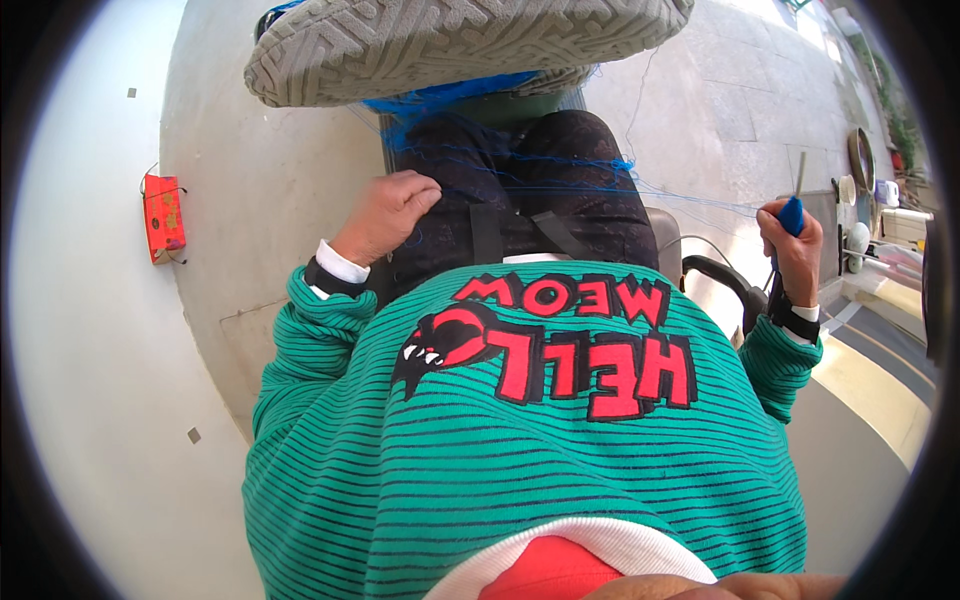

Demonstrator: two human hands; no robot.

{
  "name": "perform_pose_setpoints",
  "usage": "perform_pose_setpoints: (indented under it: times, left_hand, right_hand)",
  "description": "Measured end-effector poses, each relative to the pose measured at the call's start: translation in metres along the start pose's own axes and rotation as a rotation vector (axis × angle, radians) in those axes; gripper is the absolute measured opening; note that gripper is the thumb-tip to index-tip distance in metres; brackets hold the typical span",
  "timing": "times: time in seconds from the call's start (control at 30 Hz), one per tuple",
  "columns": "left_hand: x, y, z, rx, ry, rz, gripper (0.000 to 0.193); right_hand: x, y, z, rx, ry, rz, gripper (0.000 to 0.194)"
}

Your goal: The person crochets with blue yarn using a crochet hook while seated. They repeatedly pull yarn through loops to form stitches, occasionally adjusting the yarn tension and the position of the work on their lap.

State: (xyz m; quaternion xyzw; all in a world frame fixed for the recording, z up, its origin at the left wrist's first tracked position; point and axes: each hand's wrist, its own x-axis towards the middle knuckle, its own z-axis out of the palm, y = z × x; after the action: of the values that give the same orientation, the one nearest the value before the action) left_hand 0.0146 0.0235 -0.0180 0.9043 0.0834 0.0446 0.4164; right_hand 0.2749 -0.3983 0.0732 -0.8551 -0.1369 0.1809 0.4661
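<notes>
Blue thin strands (555,190) stretch across my thighs between my two hands. At their left end, my left hand (397,206) pinches with thumb and forefinger close together, apparently on the strands. My right hand (795,240), out to the right, is closed around a tool with a blue handle (791,216) and a thin metal shaft (802,174); the strands run up to its fingers. A small blue knot or tangle (622,165) lies near my right knee. More blue mesh or netting (457,91) is bunched beyond my knees.
A large patterned grey shoe sole (465,45) fills the top centre. A red box with cords (163,219) is at the left. A black curved chair arm (720,277) stands beside my right hip. Farther right are a round-rimmed container (861,159), a white jug (887,193) and other household items.
</notes>
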Motion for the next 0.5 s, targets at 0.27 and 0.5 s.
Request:
perform_pose_setpoints:
  times: [0.27, 0.5]
  left_hand:
    - [0.049, -0.035, 0.001, 0.268, 0.051, 0.026, 0.022]
    - [0.144, -0.072, 0.058, 0.554, -0.261, 0.027, 0.016]
  right_hand:
    - [0.000, 0.002, 0.004, -0.017, -0.130, 0.001, 0.006]
    - [-0.015, 0.003, 0.001, -0.022, -0.167, 0.018, 0.007]
